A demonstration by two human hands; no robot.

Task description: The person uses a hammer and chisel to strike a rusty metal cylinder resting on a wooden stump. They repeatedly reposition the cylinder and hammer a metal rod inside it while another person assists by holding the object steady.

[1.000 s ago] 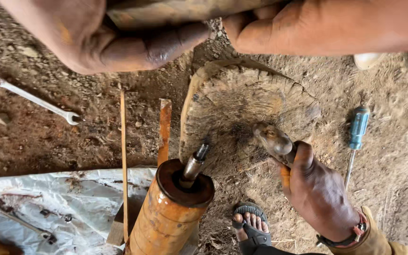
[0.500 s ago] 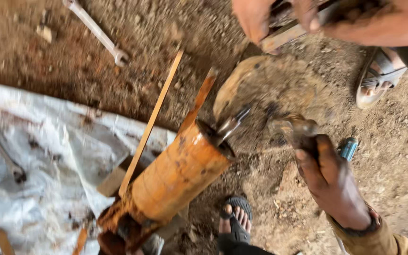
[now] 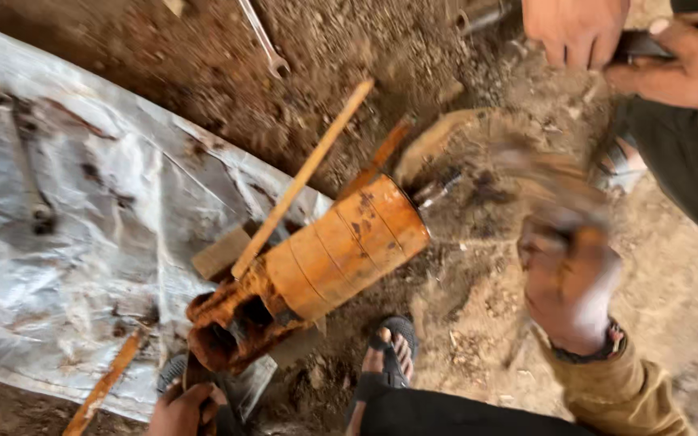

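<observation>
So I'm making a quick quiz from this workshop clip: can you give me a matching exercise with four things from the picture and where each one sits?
Things:
1. orange cylinder
2. spanner
3. right hand
4. left hand

Places:
A. bottom edge, at the cylinder's rusty lower end
B. on bare dirt near the top edge
C. tilted in the middle, lower end over the grey sheet
D. right of the cylinder, raised, gripping a blurred tool

Pairs: 1-C, 2-B, 3-D, 4-A

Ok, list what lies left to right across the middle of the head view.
Spanner on the grey sheet → grey sheet → orange cylinder → its metal shaft tip → right hand, blurred.
</observation>
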